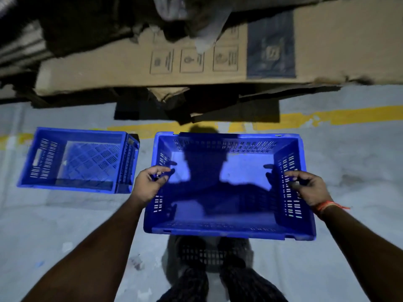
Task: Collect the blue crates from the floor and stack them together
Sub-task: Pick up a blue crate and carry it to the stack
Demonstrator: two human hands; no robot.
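No legible wording anywhere. On the flattened cardboard box [196, 59] behind the crates: three outlined square panels of handling pictograms with fine print, too blurred to read. Beside them, on the same box, a dark blue printed panel [271, 46] bearing a pale logo-like mark, also unreadable. No readable marks on the crates.
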